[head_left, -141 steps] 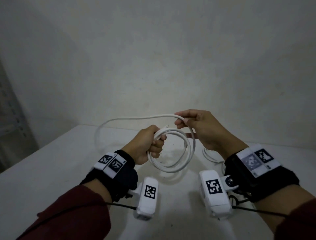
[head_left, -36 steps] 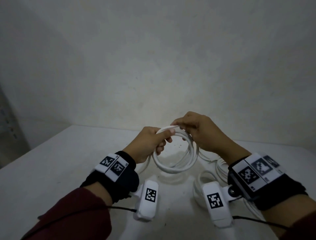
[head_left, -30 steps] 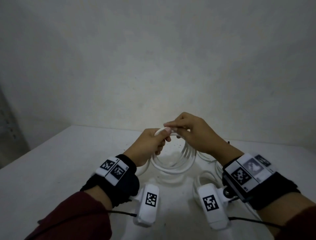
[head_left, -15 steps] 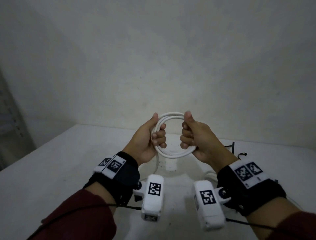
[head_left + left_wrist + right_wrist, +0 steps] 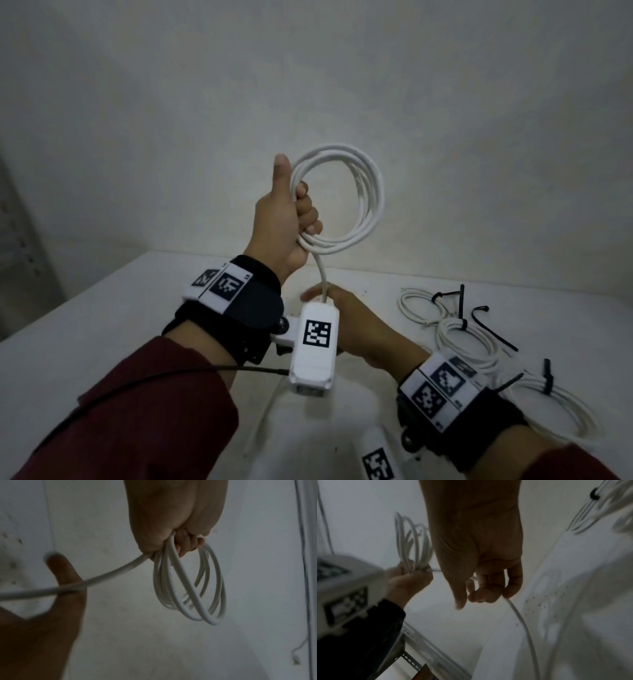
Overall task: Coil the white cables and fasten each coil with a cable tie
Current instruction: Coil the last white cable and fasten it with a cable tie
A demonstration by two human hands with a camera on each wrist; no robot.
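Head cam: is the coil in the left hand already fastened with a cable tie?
No: the coil in the left hand shows bare white loops, and the black cable ties sit on coils on the table.

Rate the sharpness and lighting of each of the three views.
Head: dim, evenly lit, fairly sharp; the coil in the left hand reads clearly. Left wrist: coil sharp, the right hand dark and blurred. Right wrist: murky, motion-smeared throughout; its own hand underexposed.
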